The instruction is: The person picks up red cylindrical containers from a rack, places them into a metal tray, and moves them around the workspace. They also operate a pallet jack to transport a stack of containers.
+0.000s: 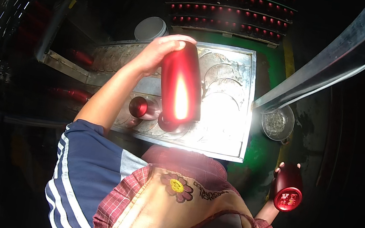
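Note:
My left hand (164,50) is wrapped round the upper end of a shiny red metal bottle (181,77), held tilted above a metal-framed conveyor (226,82) of overlapping round plates. Just beneath it, a second red bottle (168,124) shows only in part, so I cannot tell whether the two touch. Another red bottle (139,106) is on the conveyor to the left of that one. Off to the right, away from the conveyor, my right hand (278,169) grips a darker-looking red bottle (289,185) with its round end toward me; fingertips show at its far edge.
Rows of red bottles (223,12) fill a rack at the back. A white round lid or tub (151,29) stands behind the conveyor. A long curved metal piece (326,61) rises at the right, above a round pan (277,122). More red bottles (72,94) lie in shadow at left.

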A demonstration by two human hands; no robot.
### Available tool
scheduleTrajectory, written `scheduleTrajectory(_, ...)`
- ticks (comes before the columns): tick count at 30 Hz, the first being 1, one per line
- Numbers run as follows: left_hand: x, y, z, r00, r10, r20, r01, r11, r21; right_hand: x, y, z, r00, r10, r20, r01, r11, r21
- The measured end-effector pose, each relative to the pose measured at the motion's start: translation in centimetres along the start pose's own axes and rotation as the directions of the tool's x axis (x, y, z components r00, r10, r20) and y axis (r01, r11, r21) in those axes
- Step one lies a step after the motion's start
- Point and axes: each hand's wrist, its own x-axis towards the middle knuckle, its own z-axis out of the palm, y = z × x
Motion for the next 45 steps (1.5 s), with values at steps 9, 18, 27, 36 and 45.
scheduleTrajectory(9, 4.6, -15.3, -12.3, 0.814, 0.512, -0.275, -0.036, 0.517, 0.855, 21.6, 14.4, 13.5, 0.819, -0.566, 0.093, 0.212, 0.147, -0.966)
scheduleTrajectory(18, -1.7, -14.4, -20.1, 0.859, 0.418, -0.295, -0.103, 0.706, 0.701, 41.3, 35.7, 1.6, 0.906, -0.104, 0.41, 0.253, -0.644, -0.722)
scheduleTrajectory(27, -24.2, -14.1, -18.1, 0.998, -0.024, -0.055, 0.046, 0.896, 0.442, 43.4, 42.3, -0.2, 0.987, 0.131, 0.091, 0.159, -0.765, -0.624)
scheduleTrajectory(36, -20.5, -18.2, -7.5, 0.989, 0.086, -0.124, -0.057, 0.974, 0.22, 35.5, 39.8, 13.6, 0.939, 0.268, 0.216, 0.334, -0.562, -0.756)
scheduleTrajectory(45, -17.1, -16.7, -0.8, 0.912, 0.233, -0.338, -0.041, 0.87, 0.491, 13.2, 17.9, 19.0, 0.94, -0.271, 0.206, 0.074, -0.43, -0.9)
